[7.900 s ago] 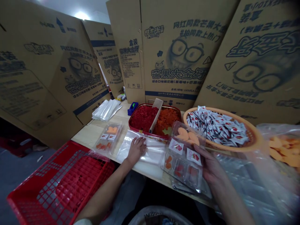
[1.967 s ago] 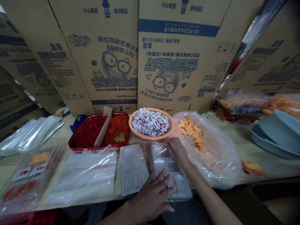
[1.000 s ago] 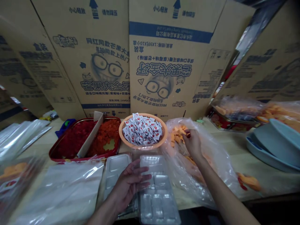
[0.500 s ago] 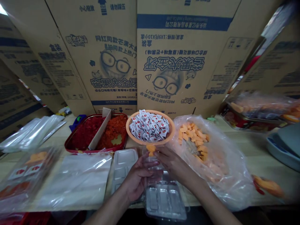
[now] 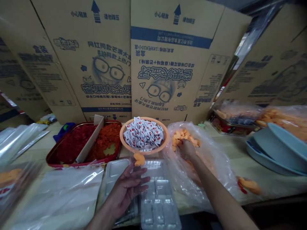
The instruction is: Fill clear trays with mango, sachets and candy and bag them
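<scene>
An orange marshmallow (image 5: 139,159) sits at the thumb side of my left hand (image 5: 127,188). It appears to be pinched there, while the other fingers stretch out to the right. Under and beside that hand lie clear plastic compartment trays (image 5: 160,198), one partly covered by it. My right hand (image 5: 186,149) reaches into a pile of orange marshmallows (image 5: 183,133) in an open clear plastic bag (image 5: 219,169). Its fingertips are hidden among the pieces, so I cannot make out its grip.
Behind the trays stands an orange basket (image 5: 122,140) of small white sachets. A red tin (image 5: 51,161) with a cardboard divider holds dark red and orange-red food. Clear bags (image 5: 57,195) lie left, blue basins (image 5: 263,159) right. Printed cartons (image 5: 163,108) wall off the back.
My right hand has left my left hand and moved right into the marshmallow pile. My left hand has shifted slightly left along with its orange piece. The camera view has turned right.
</scene>
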`<move>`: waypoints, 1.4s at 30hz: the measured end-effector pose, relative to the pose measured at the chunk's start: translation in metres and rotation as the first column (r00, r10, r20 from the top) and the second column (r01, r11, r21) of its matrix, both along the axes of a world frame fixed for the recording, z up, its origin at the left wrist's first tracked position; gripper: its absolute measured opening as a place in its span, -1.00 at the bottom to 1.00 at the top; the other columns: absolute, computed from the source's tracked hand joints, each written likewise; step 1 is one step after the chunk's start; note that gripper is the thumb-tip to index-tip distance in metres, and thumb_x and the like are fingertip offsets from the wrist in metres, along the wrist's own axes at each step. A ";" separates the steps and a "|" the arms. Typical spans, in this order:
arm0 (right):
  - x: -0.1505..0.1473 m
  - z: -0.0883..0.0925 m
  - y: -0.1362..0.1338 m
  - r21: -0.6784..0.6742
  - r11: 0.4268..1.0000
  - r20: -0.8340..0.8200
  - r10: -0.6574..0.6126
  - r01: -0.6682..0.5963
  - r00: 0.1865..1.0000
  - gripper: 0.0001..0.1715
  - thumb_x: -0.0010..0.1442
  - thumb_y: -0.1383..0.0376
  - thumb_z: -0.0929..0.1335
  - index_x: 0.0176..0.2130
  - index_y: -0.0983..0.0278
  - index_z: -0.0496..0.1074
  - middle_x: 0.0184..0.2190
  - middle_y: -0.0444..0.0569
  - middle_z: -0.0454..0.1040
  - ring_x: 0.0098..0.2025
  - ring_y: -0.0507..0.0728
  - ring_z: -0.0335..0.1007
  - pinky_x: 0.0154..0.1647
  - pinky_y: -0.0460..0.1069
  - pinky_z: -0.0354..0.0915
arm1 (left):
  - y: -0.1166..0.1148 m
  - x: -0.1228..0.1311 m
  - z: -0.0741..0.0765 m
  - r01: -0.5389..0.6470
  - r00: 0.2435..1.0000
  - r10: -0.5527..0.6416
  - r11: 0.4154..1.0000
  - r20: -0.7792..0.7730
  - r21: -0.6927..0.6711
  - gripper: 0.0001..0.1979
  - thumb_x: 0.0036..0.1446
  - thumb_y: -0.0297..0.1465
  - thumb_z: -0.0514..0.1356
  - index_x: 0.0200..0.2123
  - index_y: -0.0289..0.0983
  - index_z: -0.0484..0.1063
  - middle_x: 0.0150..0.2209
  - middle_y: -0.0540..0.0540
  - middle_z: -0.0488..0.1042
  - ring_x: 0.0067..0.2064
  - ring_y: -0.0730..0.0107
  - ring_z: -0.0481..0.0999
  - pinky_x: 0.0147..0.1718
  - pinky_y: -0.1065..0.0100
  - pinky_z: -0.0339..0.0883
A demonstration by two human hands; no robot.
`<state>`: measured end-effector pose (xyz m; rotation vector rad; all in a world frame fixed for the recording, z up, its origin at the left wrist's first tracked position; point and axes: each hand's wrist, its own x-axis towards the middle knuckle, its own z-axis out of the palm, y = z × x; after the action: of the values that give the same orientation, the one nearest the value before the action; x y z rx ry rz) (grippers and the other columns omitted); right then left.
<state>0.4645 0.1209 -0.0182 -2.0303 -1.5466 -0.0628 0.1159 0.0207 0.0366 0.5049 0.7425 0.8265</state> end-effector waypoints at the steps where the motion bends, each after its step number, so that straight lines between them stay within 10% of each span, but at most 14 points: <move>1: 0.000 -0.003 0.002 -0.022 1.000 -0.007 -0.016 0.016 1.000 -0.85 0.02 0.38 0.24 -0.51 0.34 0.37 -0.59 0.04 0.40 -0.53 0.11 0.32 -0.50 -0.05 0.13 | 0.000 -0.001 0.000 -0.009 1.000 0.009 1.000 0.001 -0.001 -0.29 -0.13 -0.64 0.20 0.10 -0.20 0.05 0.02 -0.24 0.36 -0.05 0.01 0.44 -0.14 0.12 0.35; 8: -0.007 0.013 -0.012 -0.007 0.996 -0.172 -0.085 0.085 0.981 -0.77 0.01 0.28 0.25 -0.33 0.35 0.39 -0.49 0.07 0.45 -0.51 0.15 0.35 -0.53 -0.01 0.22 | 0.004 -0.011 -0.002 -0.016 0.999 0.016 1.000 0.039 0.002 -0.33 -0.14 -0.66 0.17 0.07 -0.22 0.09 -0.01 -0.23 0.39 -0.10 0.03 0.47 -0.16 0.13 0.35; 11: -0.031 0.044 -0.031 0.178 0.978 -0.337 0.167 -0.111 0.927 -0.69 0.07 0.22 0.23 -0.18 0.29 0.34 -0.36 0.03 0.46 -0.41 0.11 0.39 -0.42 -0.02 0.31 | 0.008 -0.019 0.000 0.036 0.999 -0.037 0.999 0.031 0.023 -0.38 -0.15 -0.66 0.17 0.03 -0.22 0.14 -0.03 -0.22 0.40 -0.11 0.02 0.48 -0.19 0.14 0.35; 16: -0.109 0.103 -0.052 0.215 0.556 -0.250 0.826 -0.803 0.505 -0.81 0.18 0.30 0.22 -0.31 0.23 0.41 -0.20 0.00 0.45 -0.14 0.06 0.36 -0.17 -0.03 0.29 | 0.011 -0.030 0.011 0.154 0.988 -0.155 0.987 0.011 0.034 -0.37 -0.15 -0.65 0.15 0.05 -0.21 0.14 -0.07 -0.20 0.43 -0.15 0.04 0.50 -0.22 0.15 0.34; 19: -0.142 0.116 -0.046 0.094 0.350 -0.179 0.927 -0.932 0.330 -0.76 0.22 0.35 0.20 -0.31 0.24 0.43 -0.22 -0.01 0.46 -0.15 0.03 0.35 -0.16 -0.06 0.27 | 0.011 -0.035 0.018 0.191 0.981 -0.192 0.981 0.005 0.025 -0.34 -0.15 -0.65 0.15 0.07 -0.20 0.12 -0.08 -0.18 0.44 -0.15 0.06 0.51 -0.23 0.17 0.34; 22: -0.157 0.112 -0.041 0.081 0.277 -0.150 0.953 -0.957 0.263 -0.74 0.23 0.35 0.20 -0.26 0.24 0.46 -0.22 0.00 0.48 -0.17 0.03 0.35 -0.16 -0.04 0.26 | 0.010 -0.040 0.020 0.184 0.983 -0.184 0.982 0.006 0.031 -0.37 -0.14 -0.65 0.15 0.05 -0.21 0.14 -0.08 -0.17 0.45 -0.15 0.09 0.50 -0.24 0.20 0.33; 27: -0.160 0.102 -0.034 0.141 0.334 -0.213 0.930 -0.932 0.301 -0.71 0.22 0.30 0.22 -0.10 0.18 0.43 -0.11 0.00 0.46 -0.08 0.08 0.31 -0.09 0.01 0.24 | 0.010 -0.052 0.012 0.152 0.987 -0.154 0.988 0.049 0.029 -0.44 -0.11 -0.65 0.15 0.00 -0.22 0.20 -0.05 -0.18 0.43 -0.13 0.10 0.50 -0.26 0.25 0.34; 33: -0.155 0.078 0.027 -0.156 0.815 -0.186 0.530 -0.558 0.827 -0.77 0.14 0.40 0.19 -0.25 0.32 0.40 -0.30 0.00 0.47 -0.26 0.08 0.36 -0.26 -0.06 0.24 | 0.010 -0.075 0.003 0.056 0.991 -0.064 0.996 0.115 0.074 -0.41 -0.05 -0.63 0.17 0.05 -0.15 0.14 0.07 -0.20 0.33 0.02 0.02 0.38 -0.06 0.03 0.24; 42: -0.224 0.057 0.085 -0.508 0.802 0.029 0.382 -0.316 0.924 -0.73 0.06 0.26 0.33 -0.30 0.43 0.47 -0.26 0.29 0.48 -0.26 0.23 0.38 -0.35 0.00 0.19 | 0.013 -0.107 -0.010 -0.083 0.987 0.071 0.994 0.144 0.074 -0.29 -0.06 -0.65 0.18 0.11 -0.10 0.00 0.15 -0.26 0.21 0.10 0.02 0.29 0.01 -0.07 0.13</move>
<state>0.2403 0.2057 0.0386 -2.0940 -2.1788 0.3958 0.0089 0.0338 0.0266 0.4864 0.6034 0.9571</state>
